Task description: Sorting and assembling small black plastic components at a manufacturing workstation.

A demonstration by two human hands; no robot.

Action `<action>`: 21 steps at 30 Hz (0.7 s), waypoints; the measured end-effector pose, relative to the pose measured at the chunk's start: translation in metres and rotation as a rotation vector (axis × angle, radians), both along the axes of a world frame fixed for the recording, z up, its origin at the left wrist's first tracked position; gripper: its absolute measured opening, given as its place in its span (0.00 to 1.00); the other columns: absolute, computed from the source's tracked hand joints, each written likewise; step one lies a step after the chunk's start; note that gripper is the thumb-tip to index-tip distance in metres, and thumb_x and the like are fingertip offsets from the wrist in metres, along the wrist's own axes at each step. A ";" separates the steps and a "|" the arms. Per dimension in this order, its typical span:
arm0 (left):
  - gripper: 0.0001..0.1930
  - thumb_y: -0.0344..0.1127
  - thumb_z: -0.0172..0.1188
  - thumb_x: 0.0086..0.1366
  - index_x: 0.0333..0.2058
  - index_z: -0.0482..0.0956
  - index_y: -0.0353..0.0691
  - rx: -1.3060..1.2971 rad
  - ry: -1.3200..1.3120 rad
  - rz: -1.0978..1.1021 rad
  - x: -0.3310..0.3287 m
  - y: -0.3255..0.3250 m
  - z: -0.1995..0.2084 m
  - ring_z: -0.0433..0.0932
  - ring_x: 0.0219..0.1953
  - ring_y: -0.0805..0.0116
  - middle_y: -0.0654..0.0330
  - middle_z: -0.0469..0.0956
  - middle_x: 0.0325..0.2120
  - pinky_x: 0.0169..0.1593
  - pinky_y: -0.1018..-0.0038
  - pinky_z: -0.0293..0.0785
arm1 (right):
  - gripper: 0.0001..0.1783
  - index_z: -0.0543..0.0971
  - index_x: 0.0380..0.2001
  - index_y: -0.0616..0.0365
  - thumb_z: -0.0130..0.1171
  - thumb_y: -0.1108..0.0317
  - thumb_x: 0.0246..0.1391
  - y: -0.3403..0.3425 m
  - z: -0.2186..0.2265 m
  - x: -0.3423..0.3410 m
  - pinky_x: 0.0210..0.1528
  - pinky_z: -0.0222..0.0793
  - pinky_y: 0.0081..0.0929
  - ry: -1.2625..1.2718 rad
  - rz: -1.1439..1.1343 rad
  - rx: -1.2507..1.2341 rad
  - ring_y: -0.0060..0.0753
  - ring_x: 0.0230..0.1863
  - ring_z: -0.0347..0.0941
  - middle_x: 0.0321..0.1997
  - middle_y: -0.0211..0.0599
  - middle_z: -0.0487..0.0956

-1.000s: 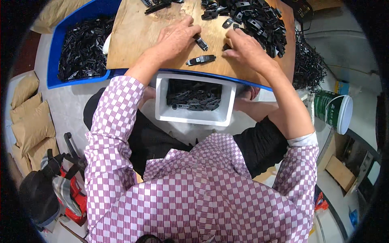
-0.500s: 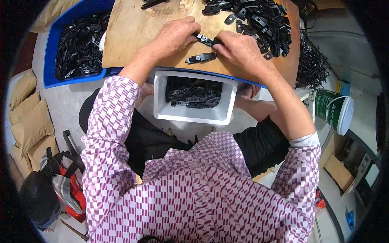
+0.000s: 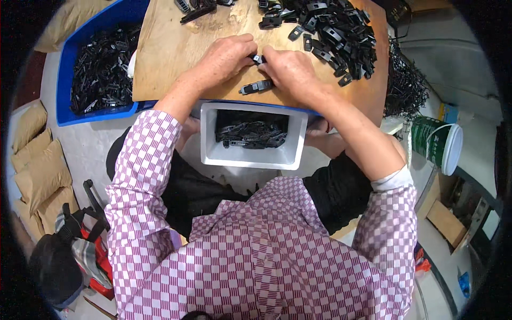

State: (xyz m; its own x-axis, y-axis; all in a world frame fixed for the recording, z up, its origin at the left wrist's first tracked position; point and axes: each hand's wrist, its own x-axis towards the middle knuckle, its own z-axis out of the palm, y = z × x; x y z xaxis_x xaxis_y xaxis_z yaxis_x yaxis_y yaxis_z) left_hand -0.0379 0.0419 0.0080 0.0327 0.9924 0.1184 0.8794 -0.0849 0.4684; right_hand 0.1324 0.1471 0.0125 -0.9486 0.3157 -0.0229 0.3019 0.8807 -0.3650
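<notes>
Between my hands is a small black plastic part [image 3: 258,59], with a light grey patch showing and most of it hidden by fingers. My left hand [image 3: 228,57] is closed on its left end, and my right hand [image 3: 289,70] pinches its right end. Just below them, near the front edge of the wooden board [image 3: 176,48], lies another black plastic part [image 3: 256,87] with a grey section. Its right end almost meets my right hand. A heap of similar black pieces [image 3: 341,37] covers the board's far right.
A white bin [image 3: 207,140] holding black parts stands below the board's front edge. At left is a blue tub [image 3: 62,90] full of black pieces. Thin black scraps [image 3: 406,85] pile up at right, near a green bucket [image 3: 428,140]. Several more pieces [image 3: 198,12] lie at the board's back.
My hands have drawn closer together, with the right moving left, and now cover more of the held part. The whole view has shifted slightly, showing more of the board's back.
</notes>
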 end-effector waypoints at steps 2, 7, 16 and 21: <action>0.08 0.31 0.64 0.57 0.33 0.76 0.37 -0.031 -0.003 -0.008 0.000 -0.001 0.001 0.77 0.41 0.52 0.55 0.75 0.34 0.44 0.60 0.75 | 0.14 0.71 0.32 0.59 0.59 0.59 0.57 0.006 0.002 -0.002 0.35 0.72 0.45 -0.043 0.031 0.002 0.55 0.33 0.77 0.29 0.49 0.79; 0.13 0.33 0.64 0.57 0.41 0.76 0.38 -0.029 -0.029 0.090 -0.006 0.016 0.003 0.77 0.43 0.50 0.53 0.77 0.37 0.46 0.60 0.75 | 0.10 0.72 0.34 0.58 0.57 0.65 0.55 0.049 0.008 -0.001 0.38 0.74 0.42 0.114 0.138 0.149 0.50 0.38 0.77 0.35 0.46 0.77; 0.17 0.34 0.61 0.60 0.48 0.75 0.39 0.084 -0.048 0.189 0.015 0.067 -0.017 0.77 0.45 0.47 0.48 0.76 0.40 0.49 0.56 0.74 | 0.12 0.73 0.40 0.56 0.54 0.75 0.50 0.070 -0.006 0.004 0.40 0.76 0.37 0.093 0.130 0.413 0.43 0.44 0.74 0.40 0.40 0.72; 0.16 0.34 0.60 0.60 0.47 0.76 0.41 0.027 0.031 0.320 -0.003 0.071 0.014 0.77 0.45 0.47 0.49 0.77 0.42 0.49 0.55 0.74 | 0.12 0.73 0.41 0.59 0.56 0.75 0.50 0.070 0.004 0.011 0.41 0.75 0.37 0.145 0.036 0.262 0.45 0.40 0.75 0.39 0.42 0.73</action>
